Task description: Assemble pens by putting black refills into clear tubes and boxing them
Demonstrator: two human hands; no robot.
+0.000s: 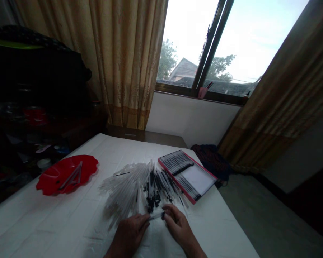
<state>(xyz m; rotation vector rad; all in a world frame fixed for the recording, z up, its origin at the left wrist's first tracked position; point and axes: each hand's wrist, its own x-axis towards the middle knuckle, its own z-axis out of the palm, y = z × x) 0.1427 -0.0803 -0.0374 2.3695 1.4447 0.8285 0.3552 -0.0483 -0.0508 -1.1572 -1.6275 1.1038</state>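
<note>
A clear pen (156,216) with a black end spans the gap between my two hands, low over the table's near part. My left hand (131,231) is closed on its clear end. At the black end, my right hand (178,225) pinches with thumb and fingers. Just beyond lies a heap of clear plastic pen tubes (126,190), spread out like a fan. Dark pen parts with black ends (153,190) lie against the heap's right side. To the right, a red-edged box (195,175) holds rows of clear pens with black ends, and part of its white bottom shows.
A red scalloped dish (67,175) with a few clear strips in it sits at the left of the white table (204,225). Dark shelves with clutter stand to the left. Curtains (129,64) and a window are behind, with a pink cup (202,92) on the sill.
</note>
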